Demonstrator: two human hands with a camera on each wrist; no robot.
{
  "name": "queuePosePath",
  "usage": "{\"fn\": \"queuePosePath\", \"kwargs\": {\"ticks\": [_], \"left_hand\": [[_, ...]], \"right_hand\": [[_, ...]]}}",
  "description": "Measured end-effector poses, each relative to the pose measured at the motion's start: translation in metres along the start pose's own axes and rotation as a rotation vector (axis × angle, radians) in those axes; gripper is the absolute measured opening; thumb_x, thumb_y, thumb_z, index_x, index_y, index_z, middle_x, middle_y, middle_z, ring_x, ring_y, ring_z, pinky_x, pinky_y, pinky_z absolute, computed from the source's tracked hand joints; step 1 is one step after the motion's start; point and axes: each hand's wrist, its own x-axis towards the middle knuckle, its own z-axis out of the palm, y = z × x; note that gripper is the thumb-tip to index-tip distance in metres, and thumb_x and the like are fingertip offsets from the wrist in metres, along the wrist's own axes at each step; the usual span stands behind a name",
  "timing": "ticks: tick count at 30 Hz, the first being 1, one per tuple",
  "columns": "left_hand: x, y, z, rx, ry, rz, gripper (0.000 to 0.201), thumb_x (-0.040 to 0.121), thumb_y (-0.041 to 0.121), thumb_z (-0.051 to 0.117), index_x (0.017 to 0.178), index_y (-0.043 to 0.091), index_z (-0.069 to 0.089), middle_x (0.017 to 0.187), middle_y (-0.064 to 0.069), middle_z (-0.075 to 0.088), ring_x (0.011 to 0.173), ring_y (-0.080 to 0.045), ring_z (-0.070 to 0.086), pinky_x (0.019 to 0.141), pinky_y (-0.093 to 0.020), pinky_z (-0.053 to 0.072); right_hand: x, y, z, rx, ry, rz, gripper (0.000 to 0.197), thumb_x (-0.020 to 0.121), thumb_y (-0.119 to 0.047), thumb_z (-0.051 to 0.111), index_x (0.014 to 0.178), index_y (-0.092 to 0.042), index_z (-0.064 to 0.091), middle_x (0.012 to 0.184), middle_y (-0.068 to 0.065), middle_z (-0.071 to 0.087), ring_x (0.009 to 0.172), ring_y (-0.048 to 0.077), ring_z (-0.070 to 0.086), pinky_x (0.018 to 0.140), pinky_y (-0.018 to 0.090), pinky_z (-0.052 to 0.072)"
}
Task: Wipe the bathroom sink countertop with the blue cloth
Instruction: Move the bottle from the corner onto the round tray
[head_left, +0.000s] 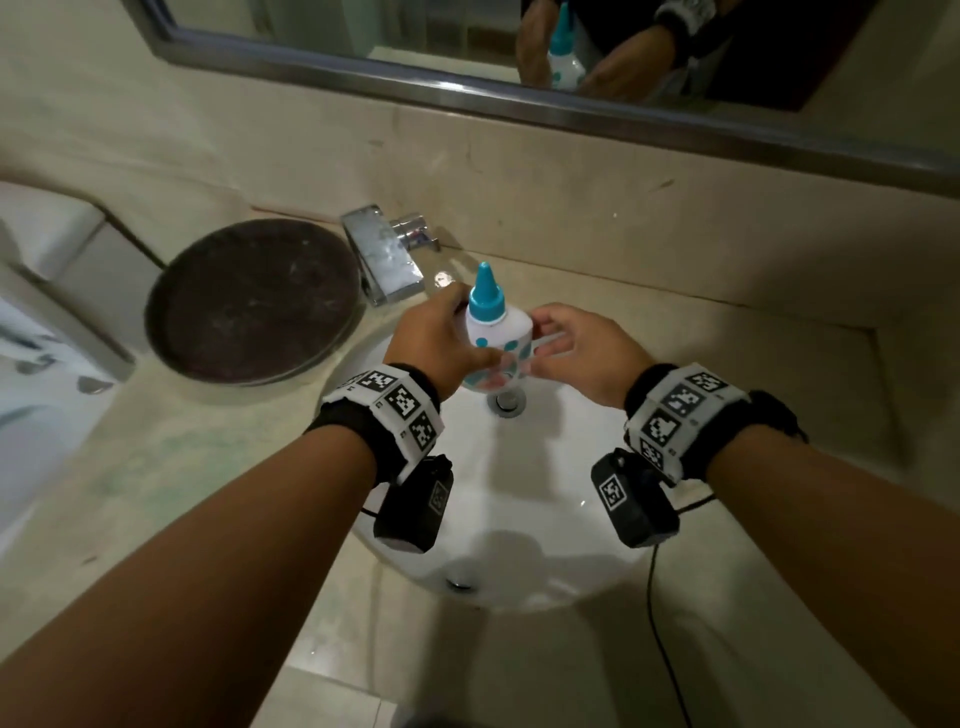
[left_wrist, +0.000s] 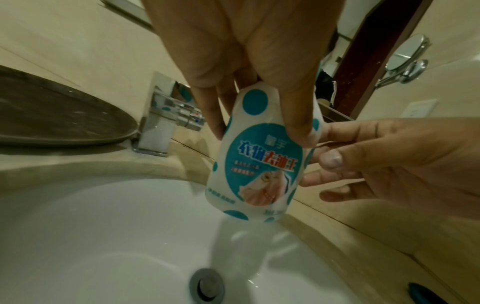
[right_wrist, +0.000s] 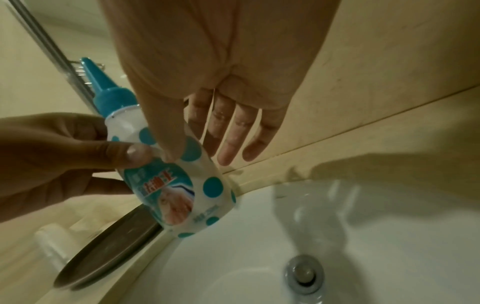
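A white squeeze bottle with teal dots and a teal nozzle cap is held upright above the white sink basin. My left hand grips the bottle's body, thumb across the label. From the other side my right hand pinches the bottle between thumb and index finger, its other fingers straight and clear of it. The beige countertop surrounds the basin. Something dark blue lies at the counter's right edge in the left wrist view; I cannot tell what it is.
A chrome faucet stands behind the basin, with a dark round tray to its left. The drain sits right under the bottle. A mirror hangs on the back wall. A black cable trails over the counter's front.
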Motion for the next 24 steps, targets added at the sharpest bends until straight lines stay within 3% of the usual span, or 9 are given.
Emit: {"fn": "queuePosePath", "kwargs": {"ticks": [6,9,16,21,24], "left_hand": [[-0.02,-0.031,-0.033,-0.028,0.041,-0.054,0.068,0.064,0.018,0.085,0.124,0.016,0.054,0.117,0.001,0.063,0.098,-0.011,0.056,0.087,-0.023,0.044],[-0.026,-0.048,-0.054,-0.034,0.042,-0.073,0.066,0.065,0.017,0.084,0.124,0.014,0.054,0.117,-0.002,0.063,0.1,-0.012,0.057,0.087,-0.023,0.045],[-0.032,-0.097,-0.117,-0.023,0.047,-0.111,0.061,0.067,0.019,0.083,0.122,0.017,0.054,0.115,0.001,0.062,0.094,-0.007,0.053,0.083,-0.02,0.041],[-0.043,-0.139,-0.164,-0.021,0.09,-0.145,0.058,0.068,0.016,0.082,0.12,0.017,0.055,0.11,0.004,0.061,0.091,-0.007,0.052,0.079,-0.019,0.039],[-0.055,-0.167,-0.187,-0.011,0.118,-0.182,0.056,0.069,0.02,0.082,0.118,0.019,0.055,0.106,0.006,0.06,0.09,-0.008,0.052,0.077,-0.02,0.038]], "right_hand": [[0.01,-0.027,0.047,0.029,-0.033,-0.019,0.041,0.076,-0.008,0.071,0.112,-0.024,0.058,0.107,-0.002,0.066,0.093,0.017,0.065,0.084,0.027,0.053],[0.016,-0.044,0.072,0.005,-0.031,-0.021,0.042,0.078,-0.009,0.07,0.116,-0.022,0.059,0.109,-0.001,0.065,0.092,0.015,0.064,0.083,0.025,0.05],[0.034,-0.096,0.135,0.009,-0.074,-0.026,0.04,0.081,-0.009,0.067,0.117,-0.02,0.055,0.105,-0.007,0.061,0.1,0.013,0.06,0.092,0.03,0.05],[0.056,-0.13,0.191,0.0,-0.111,-0.073,0.041,0.078,-0.009,0.069,0.114,-0.022,0.054,0.108,0.001,0.066,0.101,0.018,0.063,0.095,0.042,0.051],[0.064,-0.148,0.224,-0.009,-0.144,-0.086,0.043,0.079,-0.008,0.068,0.117,-0.021,0.054,0.107,0.002,0.067,0.098,0.018,0.064,0.094,0.04,0.051]]}}
